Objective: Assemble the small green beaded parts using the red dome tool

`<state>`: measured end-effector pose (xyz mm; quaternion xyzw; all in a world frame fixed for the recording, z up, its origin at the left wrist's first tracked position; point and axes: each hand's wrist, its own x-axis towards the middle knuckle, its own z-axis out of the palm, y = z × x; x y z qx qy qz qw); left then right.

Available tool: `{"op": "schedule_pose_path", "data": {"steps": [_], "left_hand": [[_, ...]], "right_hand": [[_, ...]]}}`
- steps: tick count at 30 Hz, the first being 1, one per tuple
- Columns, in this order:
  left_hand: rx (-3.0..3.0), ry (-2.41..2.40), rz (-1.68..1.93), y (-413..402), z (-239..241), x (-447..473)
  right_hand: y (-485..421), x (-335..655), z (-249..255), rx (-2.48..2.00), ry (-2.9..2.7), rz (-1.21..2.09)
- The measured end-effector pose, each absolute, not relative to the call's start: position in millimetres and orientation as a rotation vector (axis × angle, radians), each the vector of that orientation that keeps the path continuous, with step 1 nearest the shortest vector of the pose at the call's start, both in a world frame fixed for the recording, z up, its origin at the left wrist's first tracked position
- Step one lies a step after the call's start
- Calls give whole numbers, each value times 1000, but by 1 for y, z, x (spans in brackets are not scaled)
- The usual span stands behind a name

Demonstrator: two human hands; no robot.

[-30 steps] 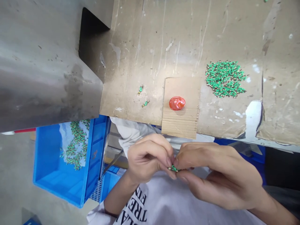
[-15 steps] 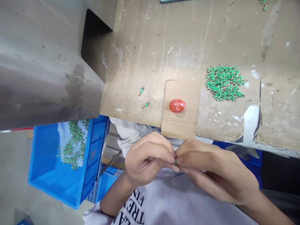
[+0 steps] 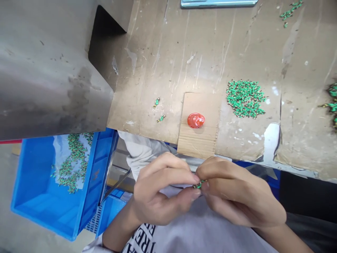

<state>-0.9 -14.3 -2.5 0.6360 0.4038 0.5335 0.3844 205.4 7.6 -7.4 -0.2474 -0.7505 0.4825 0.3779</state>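
While curled, both hands [image 3: 150, 193] [image 3: 242, 191] fingertip-close

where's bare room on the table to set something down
Widest: the table between the cardboard mat and the teal object. Narrower: between the green pile and right-edge cluster. Crowded: the pile, the cluster, and off the near edge, where left hand and right hand pinch a green piece.

Shirt [image 3: 189, 232]: black capitals [image 3: 144, 242], "TRE" legible, other letters partial. Blue crate [image 3: 88, 202]: orange mark [image 3: 96, 174], illegible.
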Motion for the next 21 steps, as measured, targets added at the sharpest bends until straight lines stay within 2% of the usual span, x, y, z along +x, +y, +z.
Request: {"op": "schedule_pose_path", "data": {"steps": [21], "left_hand": [[1507, 1336, 1205, -23, 18, 13]], "right_hand": [[5, 205, -12, -700, -1943, 1195]]}}
